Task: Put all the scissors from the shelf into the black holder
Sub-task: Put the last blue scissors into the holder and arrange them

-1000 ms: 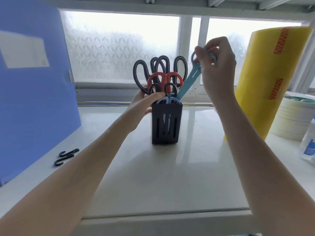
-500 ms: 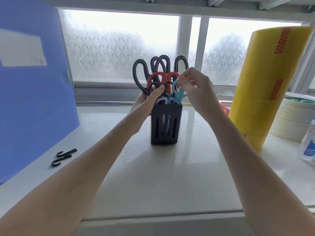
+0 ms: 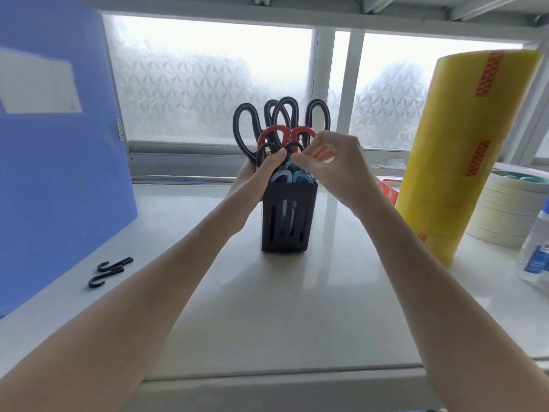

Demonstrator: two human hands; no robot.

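Partly hidden teal scissors [image 3: 298,173] in black holder [image 3: 286,217]; L hand [image 3: 261,171] grips holder, R hand [image 3: 329,162] pinch unclear.

Both my forearms are bare, with no sleeves. My left hand [image 3: 252,179] and right hand [image 3: 335,165] appear ungloved, without rings.

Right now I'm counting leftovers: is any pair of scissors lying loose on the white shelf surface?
No: every visible pair stands handles-up in the slotted black plastic holder, and the white shelf surface shows no scissors.
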